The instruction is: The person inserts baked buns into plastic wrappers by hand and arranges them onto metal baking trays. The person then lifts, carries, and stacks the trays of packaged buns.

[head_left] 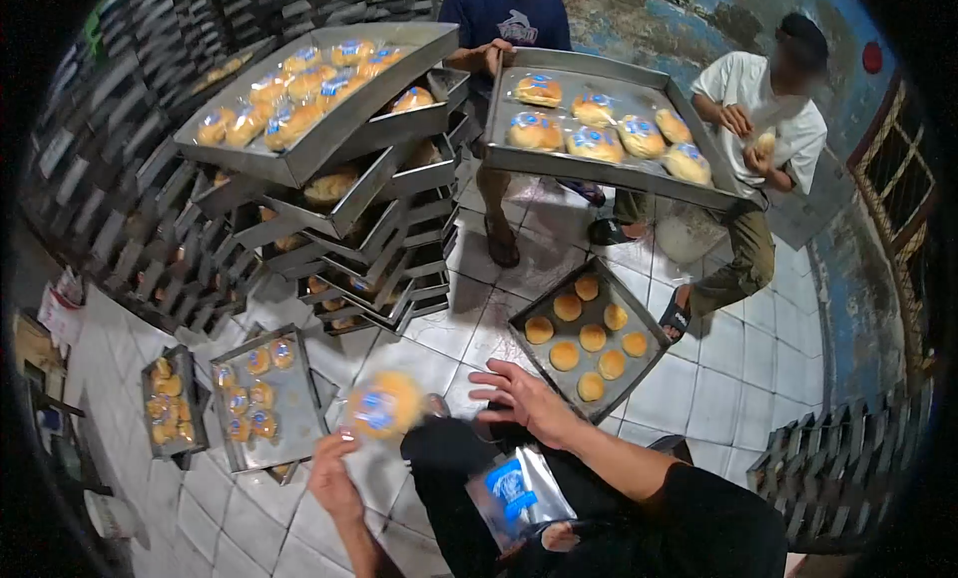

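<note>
Tiled floor (689, 398), ahead of the lap: tray (566, 331) lying askew beyond the right hand (534, 403), unbagged buns (592, 338) spaced out inside. Flat packaging (514, 488) on the lap, between the two hands. Left hand (336, 478) out to the left; bagged bun (387, 403) just above its fingertips, blurred, so held or free can't be told. Farther left on the floor: two floor trays (289, 388) side by side, bagged buns in each. Beyond these, tray stack (369, 109), layers crosswise, bagged buns in the top one. Right of it, raised tray (609, 175) of bagged buns; standing person (509, 19) behind. Seated person (763, 119) farther right. More stacked trays (848, 478), lower right.
</note>
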A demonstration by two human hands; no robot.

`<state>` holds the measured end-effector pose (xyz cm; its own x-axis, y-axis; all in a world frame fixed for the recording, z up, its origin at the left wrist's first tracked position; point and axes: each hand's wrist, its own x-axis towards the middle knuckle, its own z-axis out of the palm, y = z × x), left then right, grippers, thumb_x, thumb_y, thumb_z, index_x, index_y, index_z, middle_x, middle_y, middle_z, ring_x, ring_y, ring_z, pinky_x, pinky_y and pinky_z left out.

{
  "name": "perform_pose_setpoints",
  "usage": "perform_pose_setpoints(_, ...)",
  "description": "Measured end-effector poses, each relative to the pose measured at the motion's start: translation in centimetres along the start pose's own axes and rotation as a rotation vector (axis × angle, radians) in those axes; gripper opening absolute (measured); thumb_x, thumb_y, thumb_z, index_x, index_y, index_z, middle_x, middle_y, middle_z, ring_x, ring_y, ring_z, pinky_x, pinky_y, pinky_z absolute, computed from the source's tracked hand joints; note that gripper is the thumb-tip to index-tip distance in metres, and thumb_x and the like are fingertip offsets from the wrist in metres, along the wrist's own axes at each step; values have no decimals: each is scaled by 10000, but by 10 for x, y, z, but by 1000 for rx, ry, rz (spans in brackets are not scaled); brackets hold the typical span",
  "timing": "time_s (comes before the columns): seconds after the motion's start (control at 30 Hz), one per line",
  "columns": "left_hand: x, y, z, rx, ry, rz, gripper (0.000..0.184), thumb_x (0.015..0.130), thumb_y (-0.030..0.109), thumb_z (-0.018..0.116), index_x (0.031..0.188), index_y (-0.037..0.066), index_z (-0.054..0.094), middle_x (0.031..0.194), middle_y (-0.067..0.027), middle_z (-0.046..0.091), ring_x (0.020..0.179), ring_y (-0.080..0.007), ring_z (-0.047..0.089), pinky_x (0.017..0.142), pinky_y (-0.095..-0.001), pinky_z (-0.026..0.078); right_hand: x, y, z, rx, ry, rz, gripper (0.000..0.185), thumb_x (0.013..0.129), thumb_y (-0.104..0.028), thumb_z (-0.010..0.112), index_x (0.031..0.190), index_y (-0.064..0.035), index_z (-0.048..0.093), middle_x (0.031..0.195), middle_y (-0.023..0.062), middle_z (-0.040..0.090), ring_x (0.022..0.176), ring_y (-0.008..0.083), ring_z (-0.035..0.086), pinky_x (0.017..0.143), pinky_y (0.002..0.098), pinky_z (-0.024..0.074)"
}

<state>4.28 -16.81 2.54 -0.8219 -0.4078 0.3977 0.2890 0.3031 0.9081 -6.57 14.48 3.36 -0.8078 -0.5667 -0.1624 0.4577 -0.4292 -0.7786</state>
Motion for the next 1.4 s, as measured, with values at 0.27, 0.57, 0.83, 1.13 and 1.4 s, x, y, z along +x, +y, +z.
perform_pose_setpoints(0.27,-54,116,88,-169,-552,92,193,937,115,604,918,-22,738,970,-138,725,1007,-283,685,1012,-480,484,-94,-20,-17,-143,-273,316,537,990,-339,634,1408,-34,492,1279,79,615,1028,100,611,841,242,498)
perform_pose_setpoints(0.57,-85,122,100,-116,-128,-199,344,940,215,625,1173,-35,658,1335,-224,592,1270,-342,543,1092,-410,387,-86,-111,-59,-79,-77,-136,491,967,-336,659,1356,-65,530,1269,86,618,1139,197,606,1036,381,461)
perform_pose_setpoints(0.83,-157,88,112,629,-368,-10,322,828,287,748,828,-10,623,1540,-248,349,1420,-519,260,1141,-589,218,-111,18,-131,-569,327,-83,445,938,-369,707,1207,-31,603,1090,67,684,1010,151,644,896,314,514)
perform_pose_setpoints(1.13,-169,115,117,-352,-243,-584,274,988,124,591,1206,-43,594,1302,-167,574,1199,-168,551,937,-284,470,-147,10,-55,-339,-63,-28,676,896,-191,754,1429,23,398,1277,122,636,1129,171,609,996,329,474)
perform_pose_setpoints(1.4,-175,96,117,847,-419,198,320,859,74,679,1169,133,729,1514,-214,431,1422,-507,292,1138,-583,268,-146,16,-31,-1314,27,-565,547,847,-226,722,1322,-29,536,1370,209,517,1288,411,486,1089,450,395)
